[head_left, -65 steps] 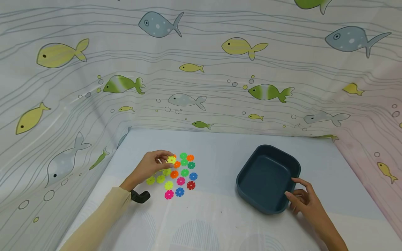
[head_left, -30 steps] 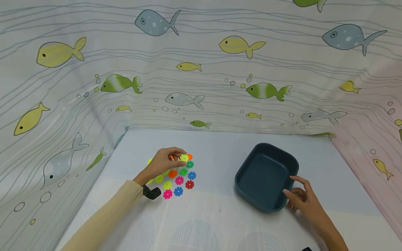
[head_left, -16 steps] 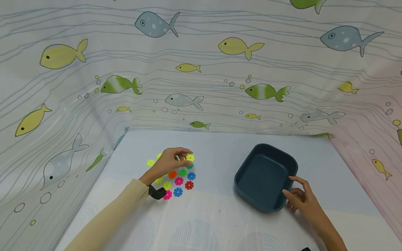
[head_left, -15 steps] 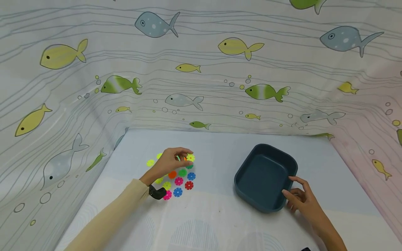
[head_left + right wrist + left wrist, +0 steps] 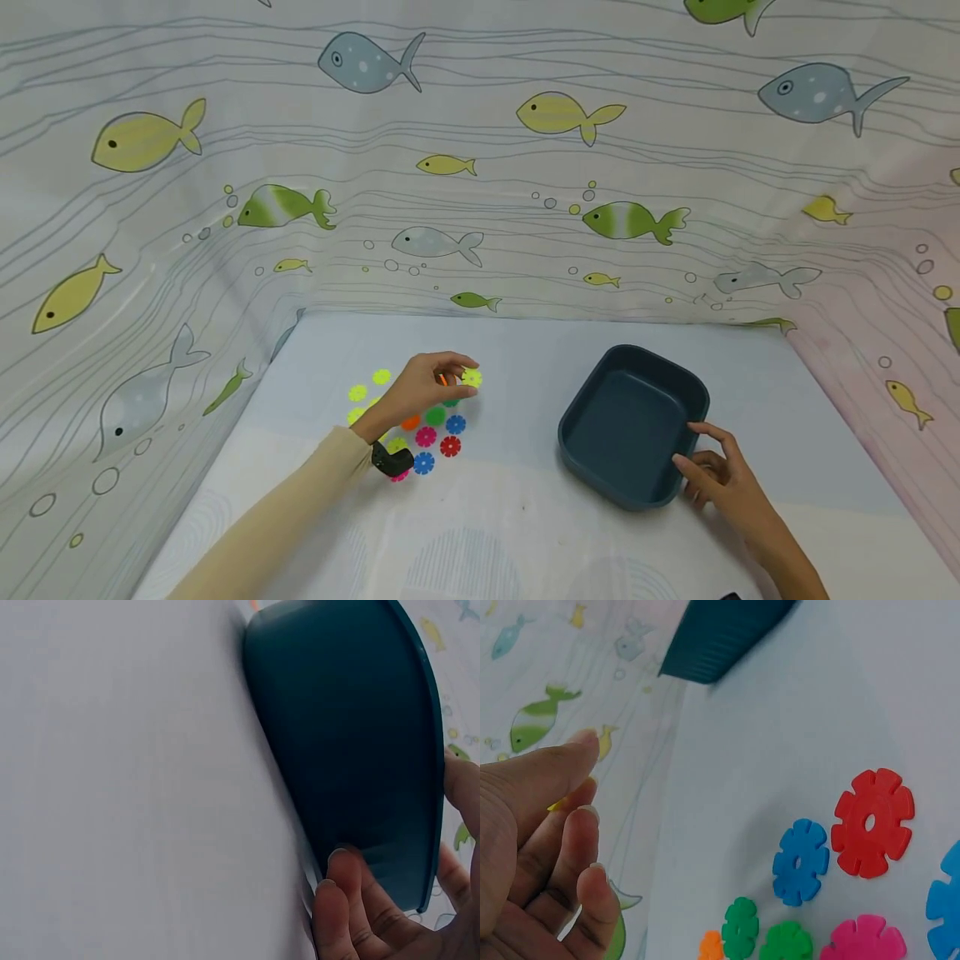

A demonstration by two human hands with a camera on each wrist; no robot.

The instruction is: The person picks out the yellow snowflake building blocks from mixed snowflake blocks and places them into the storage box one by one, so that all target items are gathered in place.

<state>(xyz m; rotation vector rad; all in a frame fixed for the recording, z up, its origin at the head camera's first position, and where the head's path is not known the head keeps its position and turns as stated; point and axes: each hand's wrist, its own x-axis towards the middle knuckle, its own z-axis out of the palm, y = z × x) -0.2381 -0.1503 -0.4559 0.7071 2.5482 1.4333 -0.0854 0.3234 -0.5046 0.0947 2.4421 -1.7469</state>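
Observation:
In the head view my left hand (image 5: 420, 390) pinches a yellow notched disc (image 5: 472, 378), a flat flower-shaped building piece, between thumb and fingers. It is held above the right edge of a group of similar discs, including a red disc (image 5: 450, 447), a pink disc (image 5: 426, 437) and a green disc (image 5: 436, 416). The left wrist view shows only a sliver of yellow behind the thumb. On the right, my right hand (image 5: 723, 477) holds the near right side of a dark blue bin (image 5: 633, 417), thumb at the rim; in the right wrist view, fingertips press its outer wall (image 5: 345, 735).
More yellow discs (image 5: 382, 377) lie left of and partly behind the left forearm. A black device (image 5: 392, 460) sits on the left wrist, overlapping discs in view. Fish-printed sheeting (image 5: 450, 192) rises around the back and sides of the white table (image 5: 517, 467).
My left hand, with the yellow disc, has moved rightward across the group of discs toward the bin. The right hand keeps its hold on the bin. The head view has shifted slightly.

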